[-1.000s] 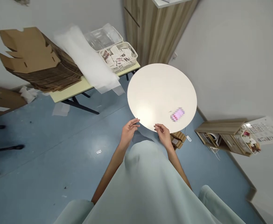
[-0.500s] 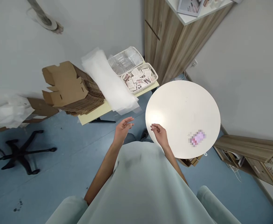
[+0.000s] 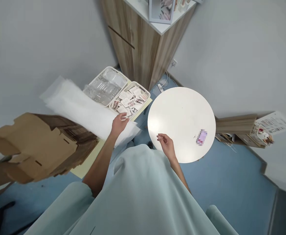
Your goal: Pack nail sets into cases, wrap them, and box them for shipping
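Note:
My left hand is open with fingers slightly apart, in front of the near side of a white basket of small printed cards. It looks empty; whether its fingertips touch the basket I cannot tell. Beneath and left of that hand lies a stack of white translucent sheets. My right hand is open, its fingers loosely bent and holding nothing. It is by the left edge of a round white table.
Clear plastic boxes fill a second white basket beside the cards. Folded brown cardboard boxes are stacked at left. A blurred purple item lies on the round table. Behind stands a wooden cabinet.
My view has turned and come closer to the side table with the baskets. My left hand has gone from above the floor to the card basket; my right hand stays by the round table.

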### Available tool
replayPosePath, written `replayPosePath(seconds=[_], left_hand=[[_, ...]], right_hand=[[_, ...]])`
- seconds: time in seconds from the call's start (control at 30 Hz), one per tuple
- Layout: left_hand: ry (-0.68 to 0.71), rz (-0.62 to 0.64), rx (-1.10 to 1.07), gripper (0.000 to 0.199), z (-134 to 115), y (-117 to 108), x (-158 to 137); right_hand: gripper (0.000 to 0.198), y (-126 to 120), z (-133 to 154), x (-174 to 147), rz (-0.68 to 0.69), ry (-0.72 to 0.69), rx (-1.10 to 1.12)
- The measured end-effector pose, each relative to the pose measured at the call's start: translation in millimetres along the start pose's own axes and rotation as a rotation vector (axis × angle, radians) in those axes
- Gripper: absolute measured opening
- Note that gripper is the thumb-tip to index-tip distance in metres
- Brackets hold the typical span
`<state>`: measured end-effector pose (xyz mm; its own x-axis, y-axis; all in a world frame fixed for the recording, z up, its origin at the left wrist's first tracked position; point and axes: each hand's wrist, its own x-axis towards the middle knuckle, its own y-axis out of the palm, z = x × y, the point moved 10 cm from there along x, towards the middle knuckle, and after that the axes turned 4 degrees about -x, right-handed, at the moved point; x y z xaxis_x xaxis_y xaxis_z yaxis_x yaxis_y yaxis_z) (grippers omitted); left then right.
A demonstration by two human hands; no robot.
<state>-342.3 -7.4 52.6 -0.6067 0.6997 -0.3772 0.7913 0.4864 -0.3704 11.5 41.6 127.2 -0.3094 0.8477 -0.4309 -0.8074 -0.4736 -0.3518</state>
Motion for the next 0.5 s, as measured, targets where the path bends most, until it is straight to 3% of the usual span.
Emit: replayPosePath(seconds=[0.13,0.23,0.33,0.5], left_hand=[[0.128,0.082,0.326,0.052,-11,-3,66],[0.228,0.167,0.55,0.057,-13,3,97],[0.266,0.25,0.691,0.056,-4,8,115],[0.294,0.316,0.726,0.049,7,11,126]], right_hand=[[0.044,22,9,-5,-0.087,0.057,0.039],[0.046,33,11,-13,-0.156,0.107,0.064],[0.047,37,7,-26,-0.237,0.159,0.096],[0.05,39,-3,-42,-0.336,0.215,0.127]])
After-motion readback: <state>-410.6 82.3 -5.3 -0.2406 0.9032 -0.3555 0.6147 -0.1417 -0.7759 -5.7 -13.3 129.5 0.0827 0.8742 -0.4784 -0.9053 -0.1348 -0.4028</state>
